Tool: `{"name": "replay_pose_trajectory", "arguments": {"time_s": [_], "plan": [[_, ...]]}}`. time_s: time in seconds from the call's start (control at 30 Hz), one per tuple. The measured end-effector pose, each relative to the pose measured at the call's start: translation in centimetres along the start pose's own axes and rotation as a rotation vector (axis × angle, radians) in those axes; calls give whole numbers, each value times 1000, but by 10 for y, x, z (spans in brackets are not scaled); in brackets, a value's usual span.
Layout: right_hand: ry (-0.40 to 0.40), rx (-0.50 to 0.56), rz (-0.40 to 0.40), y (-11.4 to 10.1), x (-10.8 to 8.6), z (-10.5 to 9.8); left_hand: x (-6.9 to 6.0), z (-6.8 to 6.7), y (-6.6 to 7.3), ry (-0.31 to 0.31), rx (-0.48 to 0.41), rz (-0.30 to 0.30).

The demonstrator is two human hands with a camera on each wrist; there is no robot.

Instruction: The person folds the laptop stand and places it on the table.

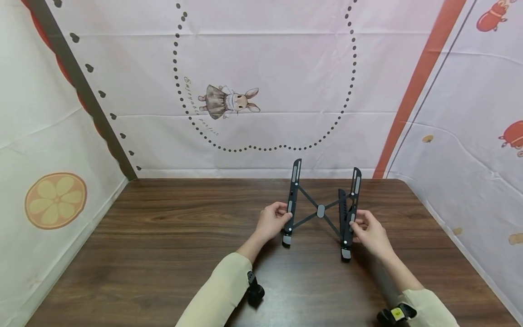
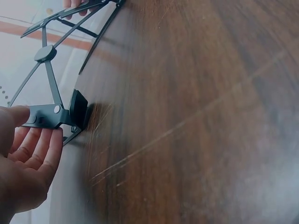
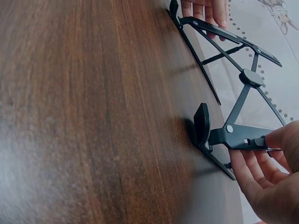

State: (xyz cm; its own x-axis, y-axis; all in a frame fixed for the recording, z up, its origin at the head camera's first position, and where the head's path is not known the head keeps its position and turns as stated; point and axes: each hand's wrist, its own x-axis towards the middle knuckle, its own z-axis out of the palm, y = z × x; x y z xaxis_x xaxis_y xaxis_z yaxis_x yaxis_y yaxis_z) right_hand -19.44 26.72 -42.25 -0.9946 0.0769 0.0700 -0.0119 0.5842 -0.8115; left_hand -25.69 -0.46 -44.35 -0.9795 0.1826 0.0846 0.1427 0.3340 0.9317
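A black folding laptop stand point(image 1: 321, 210) is spread open on the wooden table, its two side arms joined by crossed bars with a grey oval hub. Its arms slope up from base legs on the table, and small upturned lips stand at the near ends. My left hand point(image 1: 273, 222) pinches the left arm between thumb and fingers. On the other side, my right hand point(image 1: 372, 236) grips the right arm, thumb on top and fingers beneath, as the right wrist view shows. In the left wrist view, the stand's hub point(image 2: 45, 53) sits beyond my left fingers.
The brown wooden table point(image 1: 163, 254) runs back to a white printed cloth point(image 1: 265, 59) hanging behind it. More printed cloth hangs at the left and right sides. A small black camera point(image 1: 255, 290) is strapped on the left wrist, another point(image 1: 394, 314) on the right.
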Motion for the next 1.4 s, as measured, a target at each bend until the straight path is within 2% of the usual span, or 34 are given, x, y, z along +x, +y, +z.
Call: {"name": "replay_pose_trajectory", "arguments": {"time_s": [0.3, 0.63, 0.93, 1.4], "plan": [[2, 4, 16, 0, 0, 1, 2, 3, -2, 27, 3, -15], [-29, 19, 26, 0, 0, -1, 2, 0, 1, 21, 21, -30], [-35, 65, 34, -5, 0, 2, 0, -4, -1, -17, -33, -40], [-45, 108, 51, -11, 4, 9, -6, -17, -2, -21, -16, -75]]}}
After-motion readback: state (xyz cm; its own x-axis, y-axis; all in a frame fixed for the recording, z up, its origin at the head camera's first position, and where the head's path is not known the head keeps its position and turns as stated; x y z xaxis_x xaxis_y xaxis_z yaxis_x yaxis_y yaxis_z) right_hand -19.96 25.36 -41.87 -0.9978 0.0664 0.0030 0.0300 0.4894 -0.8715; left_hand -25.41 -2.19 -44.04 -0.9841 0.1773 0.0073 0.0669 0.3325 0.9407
